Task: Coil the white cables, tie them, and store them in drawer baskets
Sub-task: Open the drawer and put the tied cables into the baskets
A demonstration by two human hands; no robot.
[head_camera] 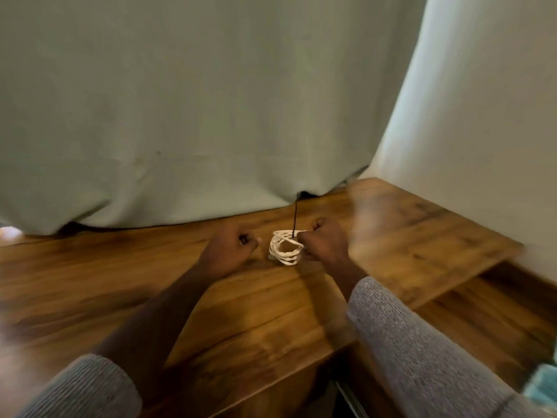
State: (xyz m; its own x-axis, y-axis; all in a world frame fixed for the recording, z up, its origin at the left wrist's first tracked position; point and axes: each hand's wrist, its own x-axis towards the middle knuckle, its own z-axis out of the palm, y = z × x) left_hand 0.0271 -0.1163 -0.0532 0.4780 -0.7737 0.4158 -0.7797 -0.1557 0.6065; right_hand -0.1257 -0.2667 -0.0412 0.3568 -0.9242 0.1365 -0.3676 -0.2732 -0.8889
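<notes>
From the head view, a coiled white cable (284, 248) sits on the wooden surface (271, 312), with the right hand (327, 241) touching its right side, fingers curled round the loops and pinching a thin black tie (294, 218) that stands up from the top of the coil. The left hand (233, 245), just left of the coil and apart from it, is curled tight; something small and dark shows in its grip, too blurred to name.

The step looks like cinching the tie. It should go best by keeping the loops bunched under the right hand while the tie's free end is pulled snug, so no turn springs out.

Behind the coil hangs a pale curtain (196, 101). Nothing stands between hands and coil. No drawer basket can be made out.
</notes>
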